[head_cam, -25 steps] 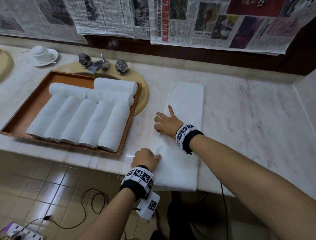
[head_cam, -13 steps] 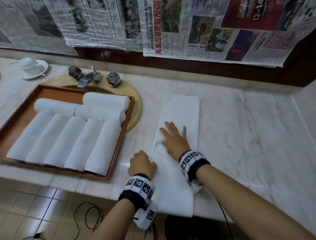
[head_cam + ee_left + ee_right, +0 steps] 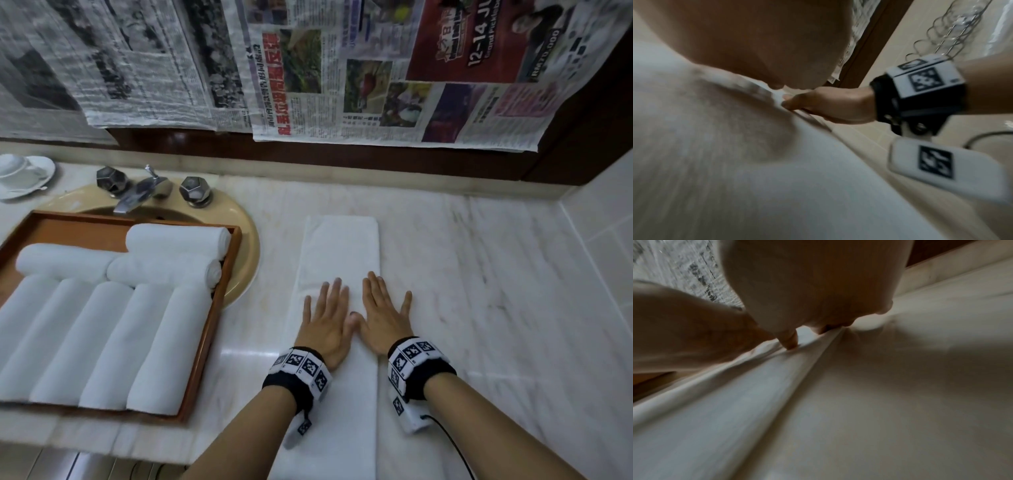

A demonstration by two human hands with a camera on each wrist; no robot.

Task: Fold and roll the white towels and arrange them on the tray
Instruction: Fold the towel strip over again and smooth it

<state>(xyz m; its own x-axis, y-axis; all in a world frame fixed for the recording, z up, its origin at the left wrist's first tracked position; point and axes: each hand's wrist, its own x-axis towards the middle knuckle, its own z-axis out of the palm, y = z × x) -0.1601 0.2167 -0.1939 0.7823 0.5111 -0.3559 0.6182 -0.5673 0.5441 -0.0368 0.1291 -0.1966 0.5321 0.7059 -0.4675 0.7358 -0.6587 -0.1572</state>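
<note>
Two flat grips, left hand (image 3: 325, 325) and right hand (image 3: 383, 318), fingers straight, pressing side by side on the folded white towel (image 3: 339, 246), lengthwise on the worktop (image 3: 479, 274).

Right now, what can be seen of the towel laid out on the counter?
The folded towel is a long, narrow white strip of soft cloth lying flat on the marble counter, right of the tray, its near end overhanging the counter edge. The left hand and right hand press on it, fingers straight.

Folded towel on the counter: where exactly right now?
Head view: the folded towel lies flat on the marble counter, right of the sink and tray, under the left hand and right hand.
</note>
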